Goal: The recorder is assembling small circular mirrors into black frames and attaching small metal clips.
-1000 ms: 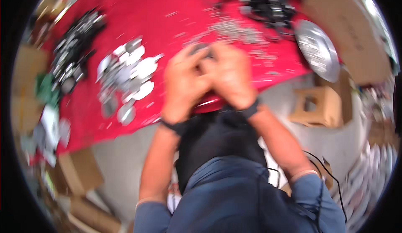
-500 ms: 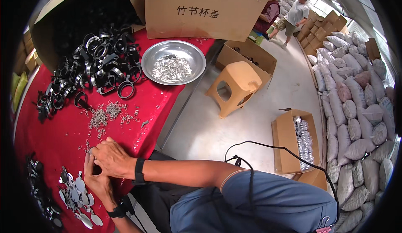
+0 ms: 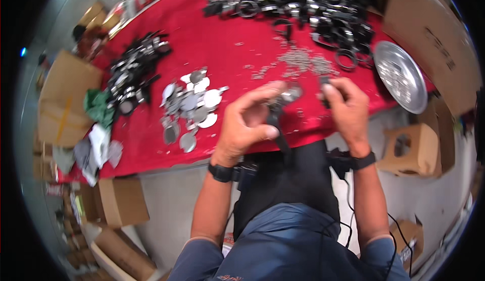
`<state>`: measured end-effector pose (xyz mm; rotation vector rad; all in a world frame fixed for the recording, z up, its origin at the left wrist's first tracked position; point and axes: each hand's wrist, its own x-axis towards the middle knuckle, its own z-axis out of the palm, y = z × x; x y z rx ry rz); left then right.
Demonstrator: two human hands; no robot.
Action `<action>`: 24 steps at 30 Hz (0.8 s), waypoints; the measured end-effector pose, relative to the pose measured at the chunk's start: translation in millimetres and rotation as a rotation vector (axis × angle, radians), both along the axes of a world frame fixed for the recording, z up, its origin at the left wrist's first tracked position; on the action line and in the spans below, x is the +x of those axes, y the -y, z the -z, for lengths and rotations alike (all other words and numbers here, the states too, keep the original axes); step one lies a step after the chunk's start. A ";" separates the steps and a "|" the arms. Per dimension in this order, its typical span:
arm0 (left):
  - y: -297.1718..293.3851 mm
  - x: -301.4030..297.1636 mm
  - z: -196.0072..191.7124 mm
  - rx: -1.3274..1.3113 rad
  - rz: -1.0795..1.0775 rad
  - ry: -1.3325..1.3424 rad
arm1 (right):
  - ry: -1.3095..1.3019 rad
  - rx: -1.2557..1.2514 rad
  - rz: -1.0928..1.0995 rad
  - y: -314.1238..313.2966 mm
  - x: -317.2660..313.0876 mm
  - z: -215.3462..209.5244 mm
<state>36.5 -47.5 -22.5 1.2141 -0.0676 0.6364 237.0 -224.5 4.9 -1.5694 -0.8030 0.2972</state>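
My left hand [image 3: 238, 129] is curled around a black part with a shiny round end [image 3: 278, 122], just over the table's front edge. Motion blurs that part, so its exact kind is unclear. To its right, my right hand [image 3: 347, 108] pinches a small dark piece [image 3: 324, 85] between thumb and fingers. The hands are apart. Beyond them lies a loose pile of small metal clips [image 3: 299, 59] on the red cloth [image 3: 202, 43]. Left of my left hand sits a heap of flat silver discs with tabs [image 3: 189, 103].
Black ring-shaped parts [image 3: 328, 8] pile up at the far side, and more black parts [image 3: 130, 74] at the left. A metal bowl [image 3: 415, 99] of small metal pieces stands at the right, by a large carton [image 3: 434, 43]. A plastic stool [image 3: 411, 149] stands on the floor.
The view has swung left over the table. My hands, together near the clips before, are now apart. The left now holds the black part, the right a small dark piece.
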 end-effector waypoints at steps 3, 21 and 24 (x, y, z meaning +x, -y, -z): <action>13.0 -14.6 -19.0 -0.138 0.185 0.115 | -0.008 -0.026 -0.024 1.8 5.0 10.8; -113.5 -153.8 -27.9 0.759 -0.837 -0.641 | 0.159 -0.060 0.214 -13.1 85.5 109.2; -180.8 -196.8 -53.9 0.738 -0.928 -0.790 | 0.210 -0.086 0.258 -11.9 80.0 104.6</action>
